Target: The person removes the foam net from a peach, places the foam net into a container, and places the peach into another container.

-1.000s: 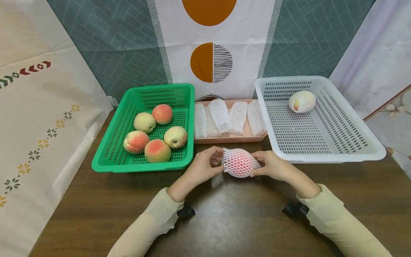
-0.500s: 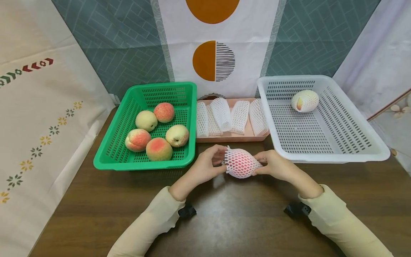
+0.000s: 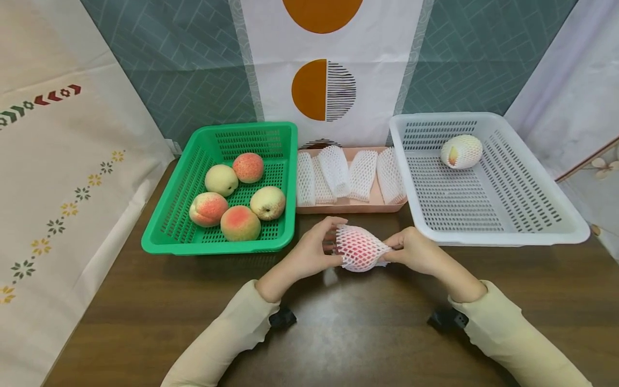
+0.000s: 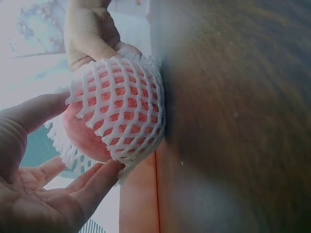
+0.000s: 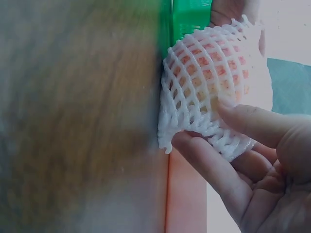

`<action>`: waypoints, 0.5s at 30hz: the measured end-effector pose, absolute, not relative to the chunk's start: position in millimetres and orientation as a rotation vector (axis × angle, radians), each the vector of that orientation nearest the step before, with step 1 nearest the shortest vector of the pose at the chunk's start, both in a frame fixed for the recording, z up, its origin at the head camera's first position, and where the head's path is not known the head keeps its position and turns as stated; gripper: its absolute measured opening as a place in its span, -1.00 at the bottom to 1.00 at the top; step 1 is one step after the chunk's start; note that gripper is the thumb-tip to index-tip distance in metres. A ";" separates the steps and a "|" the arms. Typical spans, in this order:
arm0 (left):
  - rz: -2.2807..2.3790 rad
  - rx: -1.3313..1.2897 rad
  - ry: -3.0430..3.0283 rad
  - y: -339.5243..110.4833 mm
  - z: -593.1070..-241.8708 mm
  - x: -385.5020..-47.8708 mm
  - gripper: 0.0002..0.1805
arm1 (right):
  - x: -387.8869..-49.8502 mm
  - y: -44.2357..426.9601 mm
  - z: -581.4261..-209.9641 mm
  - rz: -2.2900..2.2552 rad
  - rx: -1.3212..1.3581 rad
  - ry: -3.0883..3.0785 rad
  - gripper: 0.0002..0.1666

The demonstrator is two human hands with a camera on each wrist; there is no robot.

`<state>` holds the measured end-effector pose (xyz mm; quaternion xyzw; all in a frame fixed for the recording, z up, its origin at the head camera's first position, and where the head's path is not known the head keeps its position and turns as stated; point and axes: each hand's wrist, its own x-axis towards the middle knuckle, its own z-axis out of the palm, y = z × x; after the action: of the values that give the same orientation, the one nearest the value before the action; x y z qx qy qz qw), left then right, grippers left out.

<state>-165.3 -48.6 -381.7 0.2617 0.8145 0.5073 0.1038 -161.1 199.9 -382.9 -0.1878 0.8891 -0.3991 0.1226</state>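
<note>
A reddish peach (image 4: 82,131) lies inside a white foam net sleeve (image 3: 360,248) on the table in front of me. My left hand (image 3: 311,250) holds the sleeve's open left edge, thumb on one side and fingers on the other. In the left wrist view, part of the bare peach shows at that opening. My right hand (image 3: 415,250) pinches the narrow right end of the sleeve between thumb and fingers. In the right wrist view, the right thumb (image 5: 252,121) presses the mesh and the fingers lie beneath its loose end.
A green basket (image 3: 217,249) with several bare peaches (image 3: 240,223) stands at left. Behind my hands, a pink tray (image 3: 345,208) holds several foam net sleeves (image 3: 335,171). A white basket (image 3: 508,238) at right contains one netted peach (image 3: 461,151).
My right fingers have gathered the sleeve's right end into a narrower bunch. The netted peach has shifted slightly left and tilted. My left hand stays at the open edge.
</note>
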 end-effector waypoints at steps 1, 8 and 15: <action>1.502 0.763 2.390 -48.8 -381.5 -164.9 -0.27 | -159.9 199.1 -382.0 -1.165 -0.536 2.598 -0.91; 1.515 0.707 2.355 -49.9 -379.2 -165.3 -0.18 | -156.2 196.1 -379.1 -1.082 -0.580 2.656 -0.91; 1.553 0.582 2.357 -46.3 -379.4 -160.3 -0.26 | -152.7 197.8 -381.1 -1.142 -0.589 2.576 -0.92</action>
<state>-160.3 -46.3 -379.4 0.2002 0.8110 0.5343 0.1293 -152.7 197.8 -381.1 -0.2030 0.8870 -0.3934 0.1311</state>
